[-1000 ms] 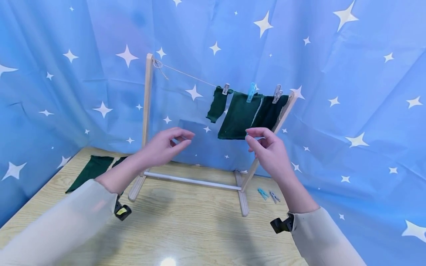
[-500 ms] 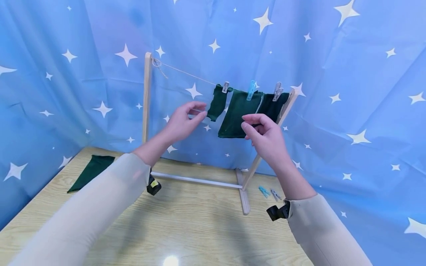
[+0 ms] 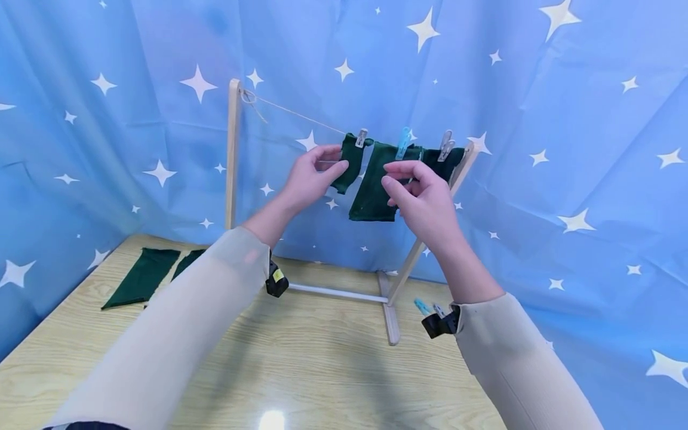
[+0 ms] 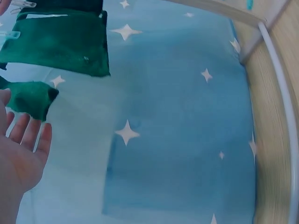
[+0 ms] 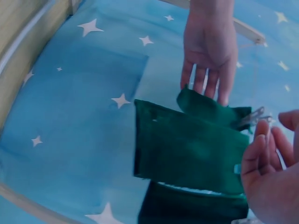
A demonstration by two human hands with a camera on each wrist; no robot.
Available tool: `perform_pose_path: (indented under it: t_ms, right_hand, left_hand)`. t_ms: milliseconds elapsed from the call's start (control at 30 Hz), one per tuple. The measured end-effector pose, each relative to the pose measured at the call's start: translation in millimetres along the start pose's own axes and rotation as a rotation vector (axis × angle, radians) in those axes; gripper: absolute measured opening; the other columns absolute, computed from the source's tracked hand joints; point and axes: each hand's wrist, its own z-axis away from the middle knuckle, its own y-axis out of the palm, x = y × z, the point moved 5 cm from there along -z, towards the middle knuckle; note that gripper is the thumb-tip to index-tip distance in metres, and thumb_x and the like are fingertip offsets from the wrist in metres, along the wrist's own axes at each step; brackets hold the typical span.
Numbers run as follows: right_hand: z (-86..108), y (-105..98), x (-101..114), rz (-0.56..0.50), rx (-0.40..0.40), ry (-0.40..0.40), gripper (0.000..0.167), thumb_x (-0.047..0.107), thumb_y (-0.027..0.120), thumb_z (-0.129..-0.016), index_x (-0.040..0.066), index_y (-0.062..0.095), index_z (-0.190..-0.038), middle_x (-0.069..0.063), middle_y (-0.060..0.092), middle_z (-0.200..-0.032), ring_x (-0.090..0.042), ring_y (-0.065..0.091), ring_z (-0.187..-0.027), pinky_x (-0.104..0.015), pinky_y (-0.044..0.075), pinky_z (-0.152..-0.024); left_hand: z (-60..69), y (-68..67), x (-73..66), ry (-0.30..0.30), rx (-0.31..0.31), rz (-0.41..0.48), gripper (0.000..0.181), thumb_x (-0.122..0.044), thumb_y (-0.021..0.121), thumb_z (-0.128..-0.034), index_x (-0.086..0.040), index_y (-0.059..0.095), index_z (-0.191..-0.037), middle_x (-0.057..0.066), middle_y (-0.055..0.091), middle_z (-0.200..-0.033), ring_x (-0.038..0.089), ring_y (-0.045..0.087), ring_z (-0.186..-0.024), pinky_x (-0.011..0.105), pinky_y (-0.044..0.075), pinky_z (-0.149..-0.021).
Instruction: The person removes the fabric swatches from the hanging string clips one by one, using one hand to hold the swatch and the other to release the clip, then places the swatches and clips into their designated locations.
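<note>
A small green cloth (image 3: 350, 166) hangs by a grey clip (image 3: 362, 138) from a string between two wooden posts. The left hand (image 3: 314, 179) is at this cloth's left edge, fingers extended; whether it touches is unclear. Right of it hangs a larger green cloth (image 3: 371, 191) under a blue clip (image 3: 403, 143), then a darker cloth (image 3: 446, 161) under a grey clip (image 3: 445, 146). In front of the larger cloth, the right hand (image 3: 424, 203) holds nothing, its fingers loosely bent. The right wrist view shows the left hand (image 5: 210, 51) beside the small cloth (image 5: 205, 105).
Two green cloths lie at the table's back left, one (image 3: 142, 278) in full view and another (image 3: 188, 261) partly behind the left sleeve. Blue (image 3: 422, 307) and grey (image 3: 438, 310) clips lie by the stand's right foot (image 3: 391, 322). A white bar (image 3: 338, 292) joins the stand low down.
The left hand has risen and moved right, to the small hanging cloth. The right hand has risen a little and shifted slightly left. The hanging cloths keep their places on the string.
</note>
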Motion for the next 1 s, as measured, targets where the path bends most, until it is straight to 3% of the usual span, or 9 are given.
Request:
perform_pose_path:
  t_ms: [167,367,567,767,867,1000]
  right_hand:
    - [-19.7,2.7,19.0,0.029,-0.013,-0.029,0.037,0.033,0.069,-0.110,0.014,0.070,-0.142,-0.005,0.069,-0.137,-0.034,0.071,-0.091,-0.024,0.058,-0.070]
    - [-40.5,9.2,38.5,0.103,0.005,-0.008,0.041,0.031,0.071,-0.109,0.019,0.065,-0.148,-0.004,0.063,-0.148,-0.030,0.070,-0.094,-0.024,0.059,-0.075]
    - [-56.1,23.2,39.3,0.243,0.042,-0.040,0.054,0.020,0.076,-0.106,0.016,0.058,-0.156,-0.008,0.055,-0.157,-0.021,0.064,-0.095,-0.030,0.061,-0.090]
    - [-62.5,35.5,39.1,0.325,0.081,-0.072,0.062,0.017,0.078,-0.105,0.014,0.051,-0.160,-0.009,0.050,-0.162,-0.023,0.063,-0.094,-0.034,0.062,-0.092]
    - [-63.4,37.1,40.3,0.352,0.067,-0.083,0.059,0.021,0.077,-0.105,0.013,0.053,-0.158,-0.009,0.053,-0.159,-0.025,0.062,-0.095,-0.036,0.060,-0.093]
    - [-63.3,33.1,39.7,0.376,0.016,-0.073,0.048,0.026,0.073,-0.108,0.014,0.060,-0.152,-0.009,0.060,-0.154,-0.025,0.062,-0.097,-0.036,0.059,-0.090]
  left_hand:
    - [-4.0,5.5,-6.4,0.007,-0.030,0.074,0.049,-0.034,0.070,-0.1103,-0.013,0.062,-0.154,0.010,0.070,-0.143,0.026,0.069,-0.129,0.045,0.060,-0.111]
    - [-7.5,9.2,-11.9,-0.037,-0.066,0.150,0.040,-0.035,0.071,-0.1092,-0.013,0.070,-0.143,0.009,0.076,-0.134,0.024,0.071,-0.123,0.044,0.060,-0.109]
    - [-8.0,13.7,-14.7,-0.071,-0.116,0.182,0.034,-0.031,0.069,-0.1107,-0.010,0.073,-0.137,0.012,0.076,-0.130,0.025,0.070,-0.122,0.043,0.058,-0.112]
    - [-8.3,13.9,-15.1,-0.071,-0.147,0.172,0.032,-0.031,0.068,-0.1113,-0.007,0.075,-0.131,0.011,0.073,-0.125,0.023,0.065,-0.119,0.040,0.059,-0.111]
    - [-8.2,14.5,-15.7,-0.064,-0.137,0.174,0.032,-0.032,0.070,-0.1098,-0.005,0.076,-0.127,0.012,0.073,-0.122,0.022,0.065,-0.116,0.039,0.060,-0.107]
    - [-8.3,18.2,-18.3,-0.066,-0.077,0.212,0.035,-0.033,0.071,-0.1085,-0.006,0.074,-0.130,0.012,0.077,-0.128,0.024,0.072,-0.118,0.041,0.060,-0.110]
